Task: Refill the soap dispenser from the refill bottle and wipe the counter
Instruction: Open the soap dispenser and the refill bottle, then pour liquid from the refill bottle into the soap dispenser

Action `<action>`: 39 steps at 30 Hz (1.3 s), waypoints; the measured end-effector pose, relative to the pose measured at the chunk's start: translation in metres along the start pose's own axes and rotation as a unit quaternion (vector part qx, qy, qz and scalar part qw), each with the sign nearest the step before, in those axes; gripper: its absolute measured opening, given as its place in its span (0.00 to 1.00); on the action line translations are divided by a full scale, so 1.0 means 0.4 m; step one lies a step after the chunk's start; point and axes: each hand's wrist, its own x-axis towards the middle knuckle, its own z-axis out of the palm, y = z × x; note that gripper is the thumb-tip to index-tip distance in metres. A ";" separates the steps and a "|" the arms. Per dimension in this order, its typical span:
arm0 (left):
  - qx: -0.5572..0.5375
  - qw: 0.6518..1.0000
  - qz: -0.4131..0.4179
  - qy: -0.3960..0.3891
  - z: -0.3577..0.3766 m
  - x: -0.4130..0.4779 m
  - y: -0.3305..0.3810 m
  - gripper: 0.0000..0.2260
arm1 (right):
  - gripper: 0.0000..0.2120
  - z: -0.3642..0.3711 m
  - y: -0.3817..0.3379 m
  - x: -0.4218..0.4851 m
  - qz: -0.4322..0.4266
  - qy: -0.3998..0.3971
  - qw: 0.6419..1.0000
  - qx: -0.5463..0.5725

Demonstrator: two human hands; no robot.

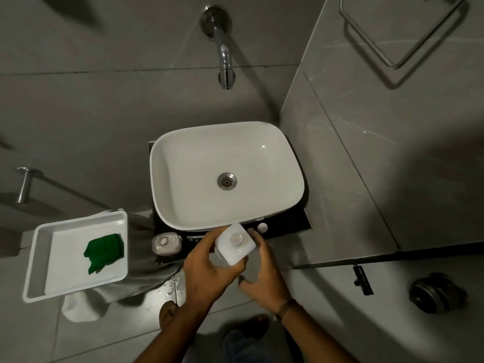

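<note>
Gripping the square white bottle [235,244] from its left side, the left hand [209,268] holds it above the table's [282,224] front edge; the right hand [262,273] curls beneath it, contact unclear. A second bottle [166,243] stands left, near the basin [183,163].

The counter strip [282,226] before the basin [183,163] is crowded by a bottle [167,243] left and a cap [262,227] right, leaving bare room between.
</note>
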 end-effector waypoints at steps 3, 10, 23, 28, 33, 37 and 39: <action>-0.011 1.000 0.004 0.014 -0.027 0.006 0.029 0.33 | 0.42 0.055 -0.099 -0.003 -0.034 0.060 0.998 0.003; -0.028 0.999 0.032 -0.011 -0.210 0.015 -0.029 0.33 | 0.17 0.174 -0.203 0.027 0.014 0.181 0.978 0.107; 0.096 0.977 -0.103 -0.158 -0.341 0.143 -0.355 0.35 | 0.43 0.248 -0.327 0.054 -0.017 0.231 0.961 0.151; 0.059 0.989 -0.061 -0.123 -0.396 0.134 -0.353 0.30 | 0.41 0.216 -0.397 0.071 -0.067 0.247 0.958 0.131; -0.045 0.998 -0.026 -0.022 -0.512 0.153 -0.243 0.28 | 0.38 0.203 -0.515 0.132 -0.125 0.219 0.964 0.081; -0.091 0.995 0.026 0.023 -0.606 0.209 -0.130 0.30 | 0.35 0.199 -0.656 0.197 -0.173 0.197 0.965 0.004; -0.098 0.993 0.048 0.040 -0.644 0.235 -0.083 0.31 | 0.35 0.200 -0.725 0.227 -0.194 0.179 0.964 -0.043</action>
